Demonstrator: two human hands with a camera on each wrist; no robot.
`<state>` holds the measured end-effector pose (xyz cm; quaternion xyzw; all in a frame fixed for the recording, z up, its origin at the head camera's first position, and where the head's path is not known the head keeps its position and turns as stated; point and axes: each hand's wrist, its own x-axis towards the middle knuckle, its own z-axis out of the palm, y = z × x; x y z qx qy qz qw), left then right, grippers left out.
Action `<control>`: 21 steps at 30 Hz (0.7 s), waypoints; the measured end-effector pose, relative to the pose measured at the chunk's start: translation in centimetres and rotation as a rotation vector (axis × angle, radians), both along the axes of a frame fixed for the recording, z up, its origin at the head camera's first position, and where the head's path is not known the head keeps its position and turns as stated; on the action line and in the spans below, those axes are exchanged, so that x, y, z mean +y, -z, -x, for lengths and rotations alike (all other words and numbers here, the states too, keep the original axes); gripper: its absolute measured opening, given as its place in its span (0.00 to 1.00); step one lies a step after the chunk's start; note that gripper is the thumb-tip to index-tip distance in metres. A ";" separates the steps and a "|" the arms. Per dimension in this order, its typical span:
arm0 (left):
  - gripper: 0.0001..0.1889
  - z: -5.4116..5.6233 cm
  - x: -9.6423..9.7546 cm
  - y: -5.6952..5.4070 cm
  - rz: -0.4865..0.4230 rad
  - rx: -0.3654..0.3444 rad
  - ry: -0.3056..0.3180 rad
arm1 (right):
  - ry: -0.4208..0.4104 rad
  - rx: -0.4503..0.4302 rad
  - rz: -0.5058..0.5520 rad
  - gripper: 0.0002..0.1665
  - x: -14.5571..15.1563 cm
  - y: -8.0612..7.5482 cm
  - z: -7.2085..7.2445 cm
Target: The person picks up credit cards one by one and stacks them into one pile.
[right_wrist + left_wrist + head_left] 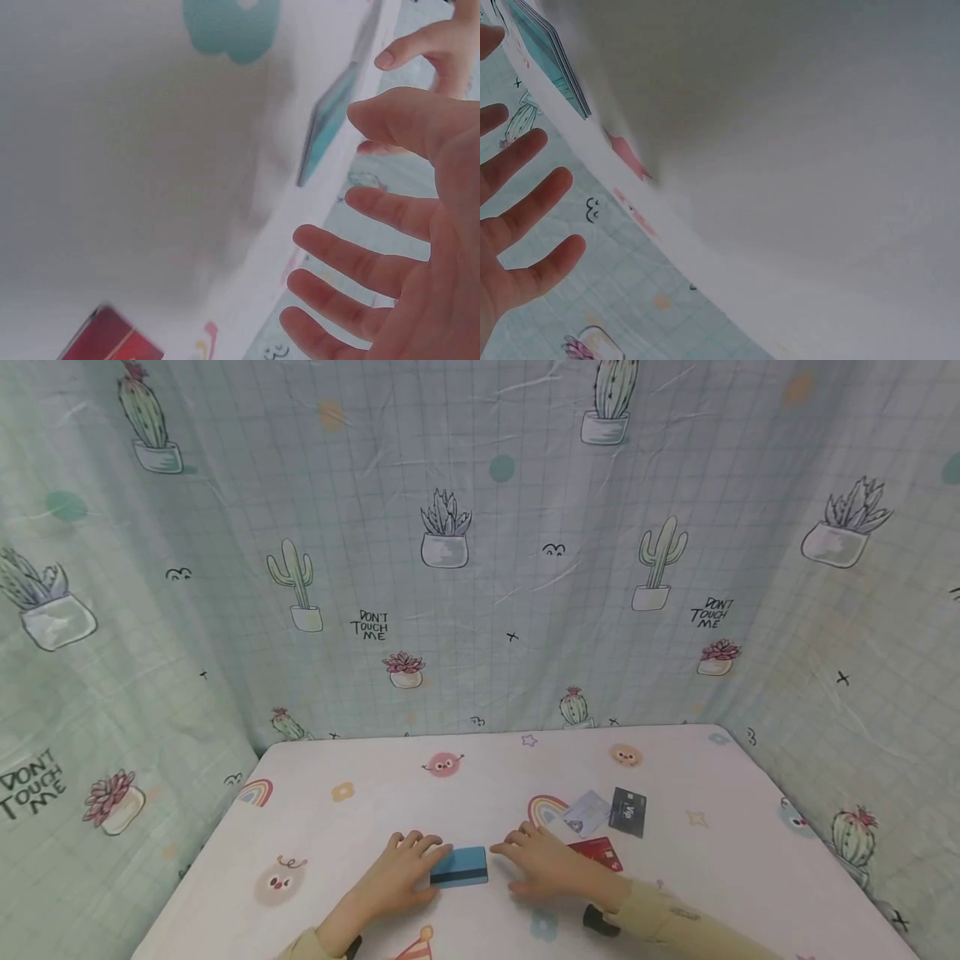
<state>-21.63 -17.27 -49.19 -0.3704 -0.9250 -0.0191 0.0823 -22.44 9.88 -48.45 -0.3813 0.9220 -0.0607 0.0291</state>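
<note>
A small stack of bank cards [463, 858] lies on the table, its top card blue with a dark stripe. In the left wrist view the layered edge of the card stack [559, 64] shows. My left hand [401, 872] is at the stack's left end, fingers spread, index finger and thumb right by its edge. On the other side my right hand [546, 864] hovers a little apart from the stack, its fingers [360, 262] spread and holding nothing. Under the right wrist lies a red card [603, 852], partly hidden by that hand.
Beyond the right hand lie a pale card [587, 812] and a black card [628, 812], close together. The table [330, 835] has a white cover with printed figures. Patterned curtains [480, 593] enclose its back and sides. A dark object [600, 920] sits at my right wrist.
</note>
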 end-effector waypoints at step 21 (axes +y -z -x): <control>0.24 -0.5 2.3 -1.3 -0.058 0.207 0.148 | 0.061 0.069 0.117 0.26 5.4 -1.0 -1.1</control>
